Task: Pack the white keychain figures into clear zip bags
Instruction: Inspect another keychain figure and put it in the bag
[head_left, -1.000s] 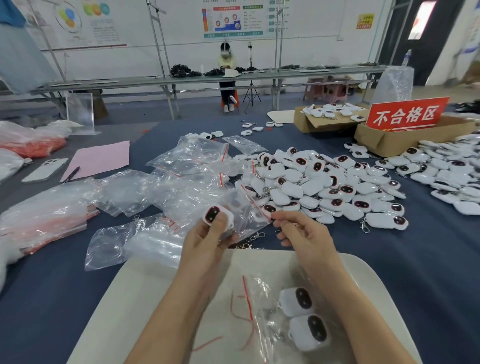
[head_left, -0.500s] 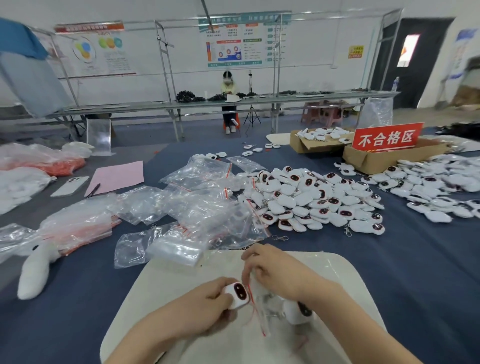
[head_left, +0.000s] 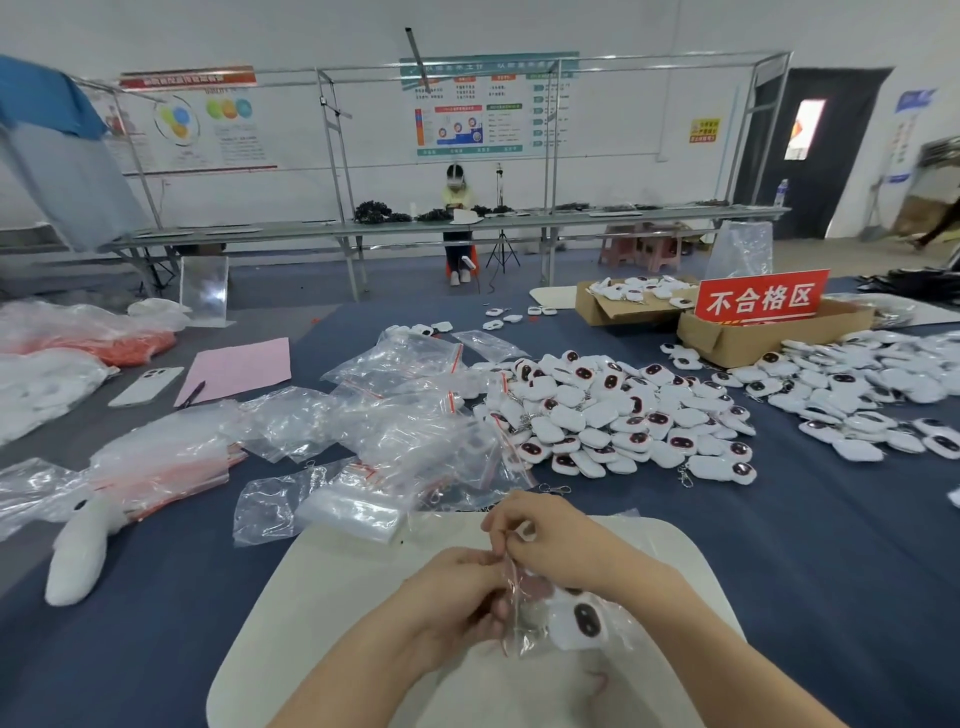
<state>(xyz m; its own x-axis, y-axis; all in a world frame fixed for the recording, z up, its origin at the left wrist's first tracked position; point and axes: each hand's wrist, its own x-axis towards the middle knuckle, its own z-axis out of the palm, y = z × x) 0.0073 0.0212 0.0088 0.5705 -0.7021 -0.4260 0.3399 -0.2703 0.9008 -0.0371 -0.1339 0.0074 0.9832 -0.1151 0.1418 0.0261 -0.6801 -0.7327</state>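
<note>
Keychain figure (head_left: 584, 618) bagged, lower centre, inside clear zip bag (head_left: 530, 631) on white tray (head_left: 322, 597). Mouth edge gripped by left hand (head_left: 457, 592), upper end pinched by right hand (head_left: 550, 540). Zip seam oriented up-frame between both, closest to left. Probably sealing next. Loose pile (head_left: 623, 415) further up. Red sign (head_left: 761, 301), upper right: "不合格区". Wall posters (head_left: 488, 104) illegible.

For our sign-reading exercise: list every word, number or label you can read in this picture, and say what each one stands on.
"不合格区": white characters on the red sign propped at the cardboard box.
Too blurred or small to read: the wall posters, the red banner, the yellow notice.
</note>
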